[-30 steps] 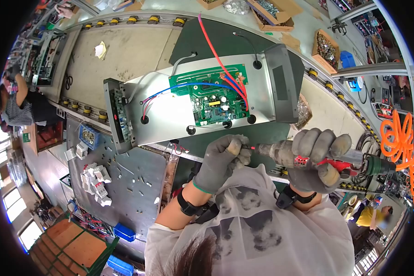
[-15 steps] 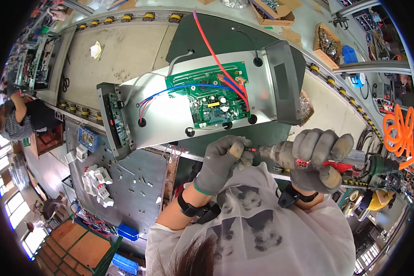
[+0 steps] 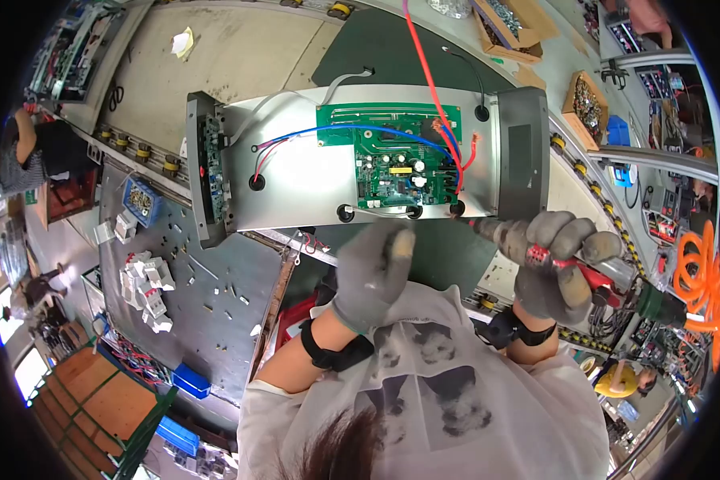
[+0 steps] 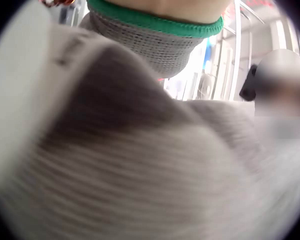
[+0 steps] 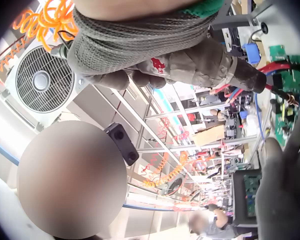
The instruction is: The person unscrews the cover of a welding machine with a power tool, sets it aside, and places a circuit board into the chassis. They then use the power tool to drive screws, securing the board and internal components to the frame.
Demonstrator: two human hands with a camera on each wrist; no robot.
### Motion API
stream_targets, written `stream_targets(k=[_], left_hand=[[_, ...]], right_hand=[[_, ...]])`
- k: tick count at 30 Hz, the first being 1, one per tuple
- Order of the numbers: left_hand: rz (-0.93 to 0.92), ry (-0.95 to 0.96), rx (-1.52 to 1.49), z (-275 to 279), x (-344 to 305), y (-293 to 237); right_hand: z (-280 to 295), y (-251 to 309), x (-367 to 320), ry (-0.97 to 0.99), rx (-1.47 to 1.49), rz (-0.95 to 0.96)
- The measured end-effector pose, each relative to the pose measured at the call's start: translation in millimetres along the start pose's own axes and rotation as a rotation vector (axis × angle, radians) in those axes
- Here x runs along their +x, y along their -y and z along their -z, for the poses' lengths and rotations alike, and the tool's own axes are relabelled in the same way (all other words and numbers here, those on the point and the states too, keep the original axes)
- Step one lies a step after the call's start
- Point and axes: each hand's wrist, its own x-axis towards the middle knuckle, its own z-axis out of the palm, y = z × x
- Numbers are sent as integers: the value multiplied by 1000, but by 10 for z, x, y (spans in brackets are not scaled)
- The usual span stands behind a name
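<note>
The power driver (image 3: pixel 500 234) has swung up off the left hand (image 3: pixel 374 272); its bit's now by the metal chassis (image 3: pixel 296 188). Right hand (image 3: pixel 564 260) grips it, left sits left of it, fingers open. Long axis slants, tail toward the orange hose (image 3: pixel 700 280).

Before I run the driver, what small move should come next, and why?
I'd probably tilt the driver more upright, keeping its bit off the red wires. The right hand holds it nearly level, with the bit beside the chassis's near edge, close to those wires and not square to the board.
</note>
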Motion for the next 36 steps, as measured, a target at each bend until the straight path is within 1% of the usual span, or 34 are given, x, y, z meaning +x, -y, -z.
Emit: stream_targets(k=[1, 3, 4, 6, 8, 11, 13, 15, 17, 20, 21, 23, 30, 33, 35, 36], left_hand=[[1, -8, -6, 40, 39, 71], [-422, -436, 532, 109, 214, 188], [-420, -443, 528, 137, 272, 173], [-395, -391, 656, 206, 362, 101], [-400, -387, 679, 207, 441, 133], [-388, -347, 731, 203, 520, 228], [-387, -284, 738, 209, 549, 271], [-390, -291, 747, 190, 558, 329], [-396, -297, 756, 179, 560, 349], [-392, -304, 757, 178, 559, 357], [-388, -301, 749, 182, 559, 353], [-378, -299, 740, 179, 547, 361], [-364, -295, 733, 176, 548, 362], [-359, -295, 731, 187, 545, 359], [-351, -286, 741, 202, 546, 347], [-354, -284, 739, 204, 545, 341]], right_hand=[[-4, -33, 15, 10, 0, -4], [-14, -92, 28, -5, -180, -1], [60, -124, 5, 2, -166, -17], [49, -166, -7, -9, -170, -31], [27, -205, -5, -22, -173, -47], [7, -260, 3, 41, -168, -65], [1, -296, 4, 98, -200, -86], [-34, -309, 27, 120, -166, -102], [-24, -324, 54, 200, -221, -90], [-38, -322, 40, 159, -240, -136], [-45, -335, 38, 163, -240, -138], [-56, -360, 17, 110, -209, -132], [-24, -416, 5, 182, -237, -121], [-86, -444, 21, 248, -217, -105], [-133, -438, -6, 140, -251, -109], [-121, -442, -10, 144, -249, -114]])
